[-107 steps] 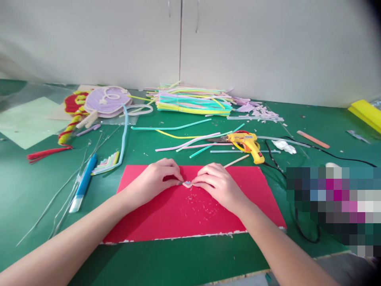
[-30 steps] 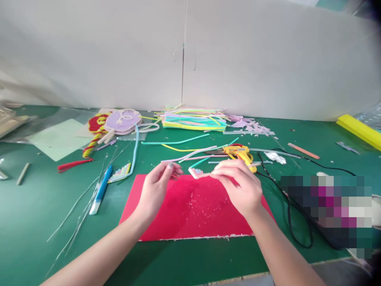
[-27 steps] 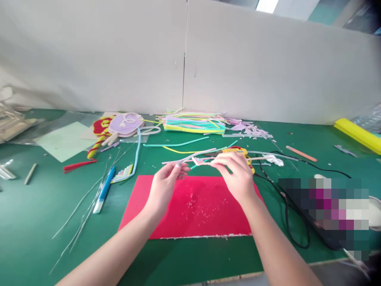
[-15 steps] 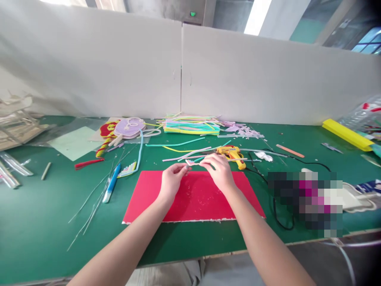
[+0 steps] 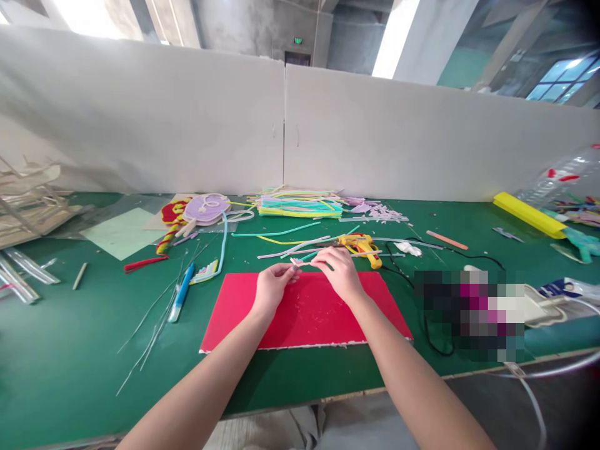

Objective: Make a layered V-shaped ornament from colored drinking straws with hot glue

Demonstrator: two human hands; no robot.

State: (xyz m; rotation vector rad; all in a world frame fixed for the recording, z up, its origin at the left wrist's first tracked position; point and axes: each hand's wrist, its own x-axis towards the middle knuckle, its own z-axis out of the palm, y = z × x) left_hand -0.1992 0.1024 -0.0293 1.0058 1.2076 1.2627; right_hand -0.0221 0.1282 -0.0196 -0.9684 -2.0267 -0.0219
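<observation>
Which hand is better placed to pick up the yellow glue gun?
Right, probably. The right hand sits just beside the yellow glue gun; the left hand is farther away, across the small pale piece both pinch.

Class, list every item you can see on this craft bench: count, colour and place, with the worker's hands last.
table: one, green, across the foreground.
mat: one, red, centre foreground.
glue gun: one, yellow, just beyond the mat.
strip pile: one, pastel, at the table's far edge.
pen-like tool: one, blue, left of the mat.
round craft piece: one, lilac, left of the strip pile.
bar: one, yellow, far right.
small piece: one, pale, over the mat's far edge.
left hand: one, bare, pinching the small piece's left end.
right hand: one, bare, pinching its right end.
</observation>
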